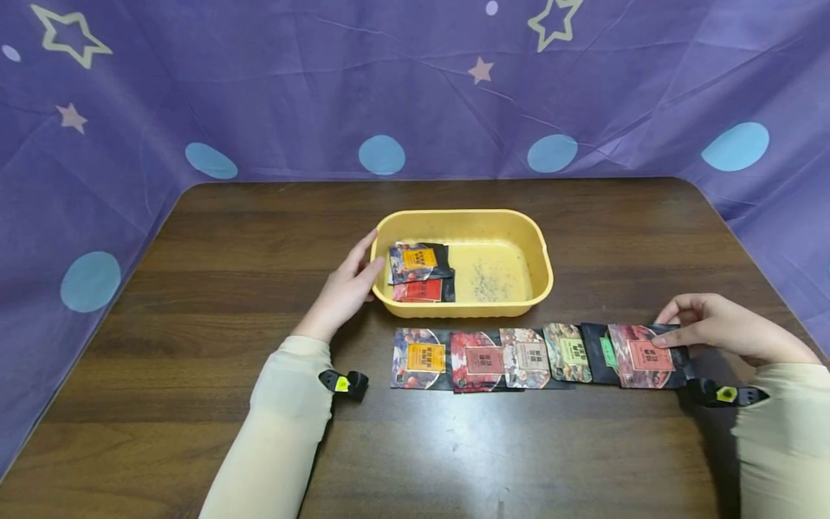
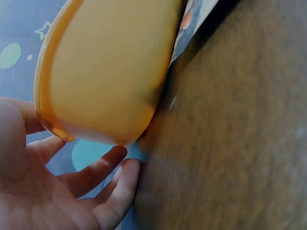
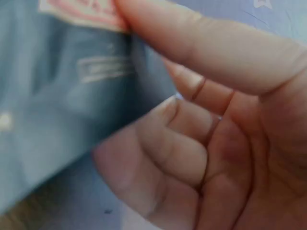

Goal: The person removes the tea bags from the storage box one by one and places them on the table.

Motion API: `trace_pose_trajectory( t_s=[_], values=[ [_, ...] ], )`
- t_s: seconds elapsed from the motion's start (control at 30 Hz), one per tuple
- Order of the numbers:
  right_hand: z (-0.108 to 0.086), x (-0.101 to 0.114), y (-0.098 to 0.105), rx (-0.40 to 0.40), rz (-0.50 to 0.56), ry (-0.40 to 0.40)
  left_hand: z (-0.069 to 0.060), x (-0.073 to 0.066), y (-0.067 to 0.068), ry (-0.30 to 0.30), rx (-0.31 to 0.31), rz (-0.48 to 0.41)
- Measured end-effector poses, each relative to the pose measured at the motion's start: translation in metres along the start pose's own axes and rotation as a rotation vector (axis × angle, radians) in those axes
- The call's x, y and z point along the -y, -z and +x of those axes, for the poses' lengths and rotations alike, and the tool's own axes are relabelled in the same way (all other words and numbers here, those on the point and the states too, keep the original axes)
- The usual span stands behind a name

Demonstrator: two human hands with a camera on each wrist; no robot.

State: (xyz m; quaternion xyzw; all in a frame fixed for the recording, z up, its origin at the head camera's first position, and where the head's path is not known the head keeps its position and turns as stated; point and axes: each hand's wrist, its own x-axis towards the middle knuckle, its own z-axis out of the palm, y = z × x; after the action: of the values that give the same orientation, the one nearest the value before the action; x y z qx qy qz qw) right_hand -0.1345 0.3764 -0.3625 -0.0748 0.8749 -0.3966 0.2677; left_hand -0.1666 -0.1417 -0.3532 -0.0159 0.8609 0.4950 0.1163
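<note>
My left hand (image 1: 345, 292) holds the left end of a yellow plastic tub (image 1: 463, 310), with the thumb at the rim and the fingers against the outer wall (image 2: 110, 72). Two packets lie inside the tub's left half: one with an orange label (image 1: 415, 261) overlaps one with a red label (image 1: 421, 290). At the right end of a row of packets, my right hand (image 1: 729, 328) pinches a black packet with a pink-red label (image 1: 645, 357). Its thumb presses on the front; the curled fingers (image 3: 144, 167) are behind the packet.
Leftward from the held packet, the row has packets with green (image 1: 608, 353), pale green (image 1: 572, 352), beige (image 1: 528, 357), dark pink (image 1: 483, 360) and orange (image 1: 424, 358) labels, mostly overlapping. Dark specks mark the tub's floor. A purple curtain (image 1: 447, 94) hangs behind the wooden table (image 1: 227, 281).
</note>
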Motion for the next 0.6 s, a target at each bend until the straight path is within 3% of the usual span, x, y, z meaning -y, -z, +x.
trace_pose_trajectory(
  t_s=[0.4, 0.6],
  values=[
    [0.009, 0.01, -0.008, -0.017, -0.168, -0.125, 0.002, 0.002, 0.0, -0.004, 0.005, 0.006],
    [0.009, 0.016, -0.009, -0.036, -0.254, -0.14, 0.002, 0.003, 0.0, -0.013, 0.006, 0.007]
  ],
)
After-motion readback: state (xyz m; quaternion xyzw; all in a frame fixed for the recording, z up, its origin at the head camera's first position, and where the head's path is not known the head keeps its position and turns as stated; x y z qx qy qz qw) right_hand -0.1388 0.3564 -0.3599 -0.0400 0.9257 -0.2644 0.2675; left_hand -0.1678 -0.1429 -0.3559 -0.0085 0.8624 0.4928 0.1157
